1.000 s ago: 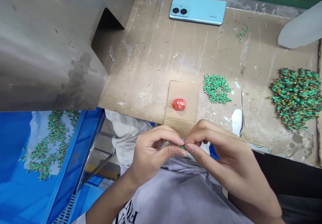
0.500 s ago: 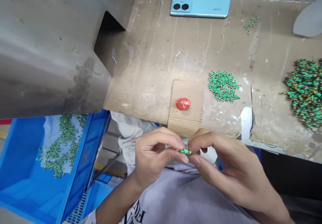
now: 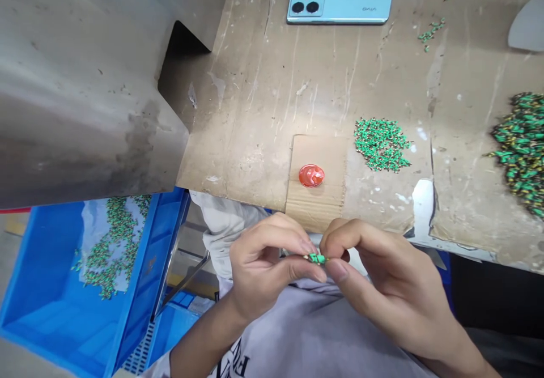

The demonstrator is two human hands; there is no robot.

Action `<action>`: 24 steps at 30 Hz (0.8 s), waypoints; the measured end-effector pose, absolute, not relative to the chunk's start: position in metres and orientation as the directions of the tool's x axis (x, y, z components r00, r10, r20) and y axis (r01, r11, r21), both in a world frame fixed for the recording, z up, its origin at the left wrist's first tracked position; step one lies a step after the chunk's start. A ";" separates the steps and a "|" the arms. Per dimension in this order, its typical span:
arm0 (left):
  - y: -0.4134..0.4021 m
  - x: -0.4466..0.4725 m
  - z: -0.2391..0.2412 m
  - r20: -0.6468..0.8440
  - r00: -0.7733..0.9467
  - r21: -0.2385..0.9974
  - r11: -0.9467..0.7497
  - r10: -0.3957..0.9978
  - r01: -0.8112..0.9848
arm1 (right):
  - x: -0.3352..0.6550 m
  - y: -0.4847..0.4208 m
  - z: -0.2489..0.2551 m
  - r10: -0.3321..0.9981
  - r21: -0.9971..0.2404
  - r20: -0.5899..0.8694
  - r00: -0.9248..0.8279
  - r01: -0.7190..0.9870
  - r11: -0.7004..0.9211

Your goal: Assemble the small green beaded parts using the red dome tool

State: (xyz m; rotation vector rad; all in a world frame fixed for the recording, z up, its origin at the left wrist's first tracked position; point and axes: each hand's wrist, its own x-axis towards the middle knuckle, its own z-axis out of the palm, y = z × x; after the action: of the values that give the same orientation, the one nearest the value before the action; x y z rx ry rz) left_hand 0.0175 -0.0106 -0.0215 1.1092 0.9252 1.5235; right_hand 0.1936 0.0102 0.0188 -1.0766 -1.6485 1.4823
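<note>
Between my two hands, just off the table's near edge, is a small green piece (image 3: 317,258) with dark and yellowish ends. My left hand (image 3: 272,262) pinches its left end between thumb and forefinger. The thumb and forefinger of my right hand (image 3: 374,273) are closed on its right end, covering most of that end. Beyond my hands, a small round red dish (image 3: 311,175) with glossy red contents stands on a cardboard square (image 3: 318,205). To its right lies a loose pile of small green pieces (image 3: 380,144).
A larger heap of green and yellow pieces (image 3: 525,151) lies far right. A light blue phone (image 3: 340,1) rests at the back. On the left stand a metal housing (image 3: 85,94) and, lower, a blue bin (image 3: 51,276) holding similar pieces. A few strays (image 3: 431,31) lie back right.
The view has shifted slightly. Both hands keep their pinch on the small piece, whose green part now shows more and its yellow end less.
</note>
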 end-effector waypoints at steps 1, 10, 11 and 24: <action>-0.010 0.017 -0.022 0.207 -0.081 0.938 -0.222 0.975 -0.266 | 0.194 0.010 0.018 0.895 -0.990 -0.048 -0.443 0.137 0.015; -0.009 0.014 -0.022 0.230 -0.058 0.933 -0.237 0.971 -0.269 | 0.193 0.010 0.017 0.882 -0.997 0.064 -0.467 0.009 0.077; -0.009 0.014 -0.022 0.235 -0.059 0.932 -0.243 0.970 -0.271 | 0.192 0.010 0.017 0.874 -0.996 0.078 -0.480 -0.006 0.086; -0.012 0.012 -0.022 0.217 -0.061 0.933 -0.226 0.974 -0.280 | 0.193 0.010 0.023 0.871 -0.996 0.065 -0.487 0.023 0.087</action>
State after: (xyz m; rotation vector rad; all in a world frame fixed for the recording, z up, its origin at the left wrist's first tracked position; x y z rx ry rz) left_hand 0.0124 -0.0123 -0.0222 1.1330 0.8955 1.5169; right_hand 0.1928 0.0102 0.0226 -0.8976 -1.6441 1.4862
